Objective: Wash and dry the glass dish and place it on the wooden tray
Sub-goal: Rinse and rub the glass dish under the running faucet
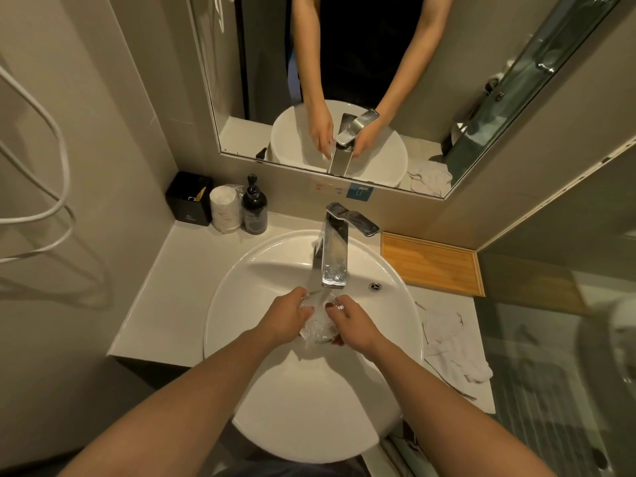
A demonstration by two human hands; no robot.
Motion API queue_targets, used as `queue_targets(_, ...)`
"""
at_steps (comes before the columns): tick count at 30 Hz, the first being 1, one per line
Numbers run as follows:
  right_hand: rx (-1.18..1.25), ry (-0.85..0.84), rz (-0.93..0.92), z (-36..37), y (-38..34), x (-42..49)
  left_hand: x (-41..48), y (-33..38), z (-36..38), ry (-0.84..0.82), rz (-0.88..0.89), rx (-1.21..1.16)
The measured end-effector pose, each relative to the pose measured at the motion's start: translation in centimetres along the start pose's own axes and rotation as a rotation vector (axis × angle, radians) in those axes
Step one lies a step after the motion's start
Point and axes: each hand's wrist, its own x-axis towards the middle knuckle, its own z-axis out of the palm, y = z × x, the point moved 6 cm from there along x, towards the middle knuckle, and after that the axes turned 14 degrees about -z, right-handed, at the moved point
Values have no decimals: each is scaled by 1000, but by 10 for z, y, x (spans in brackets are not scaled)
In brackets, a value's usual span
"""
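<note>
Both hands, left [287, 315] and right [351, 325], cup the dish [318, 323] under the running tap [334, 259], centre frame: washing underway. Next, probably: towel [454, 352] lower right, then tray [433, 263].

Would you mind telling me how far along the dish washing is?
Nothing is finished yet. In hand: the left hand and right hand hold the clear glass dish under the running chrome faucet. Left: drying with the white towel, then the empty wooden tray.
</note>
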Motion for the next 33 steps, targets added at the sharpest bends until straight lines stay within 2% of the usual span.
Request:
queue_targets(7,64,-17,-2,3,5,-8,-8,-8,7,48,-70,-129)
queue_targets(13,-4,-16,-121,-1,-3,-2,-5,9,0,34,74,-25)
queue_targets(18,171,49,-19,2,4,-8,-11,-4,9,32,-70,-200)
queue_targets(24,58,19,-91,-6,-9,-1,-7,13,-1,90,63,-9)
queue_targets(27,73,48,-95,-3,-7,-3,-11,13,0,121,47,-28)
queue_targets(30,200,80,-23,-1,-1,-8,-16,9,5,121,4,-100)
queue_targets(33,132,47,-61,-3,-10,-7,-16,13,4,105,70,-53)
